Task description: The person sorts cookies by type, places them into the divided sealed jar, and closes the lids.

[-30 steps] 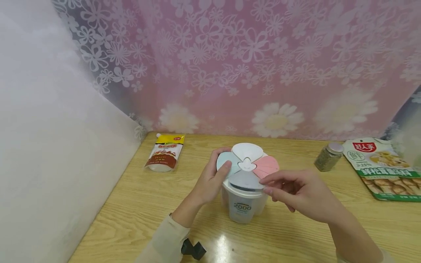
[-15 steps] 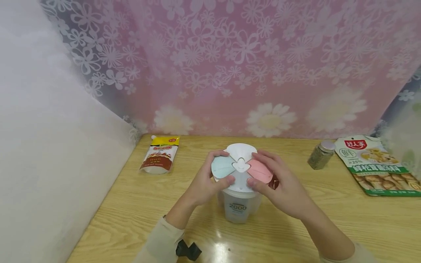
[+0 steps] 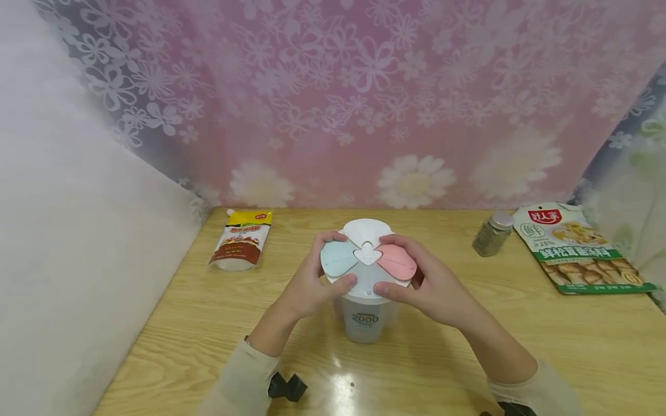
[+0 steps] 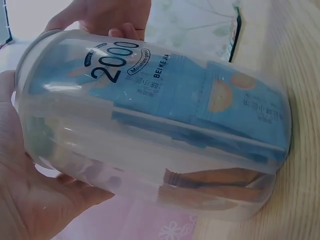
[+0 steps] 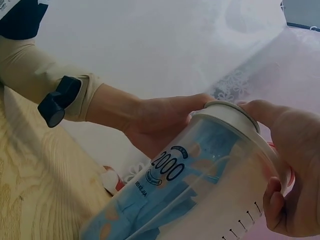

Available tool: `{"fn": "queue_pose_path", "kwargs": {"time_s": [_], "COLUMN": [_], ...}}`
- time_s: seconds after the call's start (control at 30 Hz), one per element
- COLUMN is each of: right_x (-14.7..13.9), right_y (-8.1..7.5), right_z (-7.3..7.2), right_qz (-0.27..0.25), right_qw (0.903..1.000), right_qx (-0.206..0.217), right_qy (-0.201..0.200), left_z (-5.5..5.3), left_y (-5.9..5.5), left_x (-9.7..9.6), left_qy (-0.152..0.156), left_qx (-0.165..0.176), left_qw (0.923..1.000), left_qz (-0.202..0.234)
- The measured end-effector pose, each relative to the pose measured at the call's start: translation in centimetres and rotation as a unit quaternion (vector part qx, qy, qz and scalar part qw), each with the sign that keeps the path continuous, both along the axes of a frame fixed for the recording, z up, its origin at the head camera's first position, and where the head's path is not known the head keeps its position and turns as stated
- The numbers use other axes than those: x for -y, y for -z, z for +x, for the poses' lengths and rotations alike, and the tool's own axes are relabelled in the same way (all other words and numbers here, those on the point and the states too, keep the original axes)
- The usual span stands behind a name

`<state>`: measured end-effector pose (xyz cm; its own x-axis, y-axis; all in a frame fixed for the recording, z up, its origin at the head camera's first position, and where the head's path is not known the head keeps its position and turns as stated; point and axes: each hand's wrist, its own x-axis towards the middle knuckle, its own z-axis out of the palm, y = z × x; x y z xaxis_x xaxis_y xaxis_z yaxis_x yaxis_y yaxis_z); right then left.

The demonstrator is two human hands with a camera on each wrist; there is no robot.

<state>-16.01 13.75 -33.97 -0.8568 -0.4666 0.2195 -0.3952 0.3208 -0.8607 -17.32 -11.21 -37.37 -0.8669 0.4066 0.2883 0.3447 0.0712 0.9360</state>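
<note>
A clear storage canister marked 2000 stands upright on the table. Its flower-shaped lid has white, pale blue, pink and greyish flaps, all lying flat. My left hand grips the lid's left side, fingers round the blue flap's edge and thumb on the front flap. On the pink side my right hand holds the lid likewise, its thumb also on the front flap. Through the wall, the left wrist view shows blue snack packets and brown packets in separate compartments.
A yellow, white and brown pouch lies at the back left of the wooden table. At the back right are a small jar and a green-white mushroom packet. A floral curtain hangs behind; a white wall stands left.
The greyish front flap, raised at its edge a second ago, is now flat. My right hand has moved from that flap's edge to grip the lid's right side. The head view has shifted.
</note>
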Motion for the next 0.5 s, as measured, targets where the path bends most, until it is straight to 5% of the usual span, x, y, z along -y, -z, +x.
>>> {"fn": "queue_pose_path", "kwargs": {"time_s": [0.23, 0.5], "right_x": [-0.19, -0.51], "right_y": [0.32, 0.14], "right_z": [-0.17, -0.43], "right_qz": [-0.032, 0.03], "right_qw": [0.9992, 0.9995], "right_qx": [0.013, -0.004], "right_qy": [-0.02, -0.007], "left_z": [-0.03, 0.48], "left_y": [-0.09, -0.55], "left_x": [-0.18, -0.02], "left_qy": [0.013, -0.017], "left_qx": [0.003, 0.023], "left_qw": [0.9998, 0.9993], "left_qz": [0.012, -0.024]}}
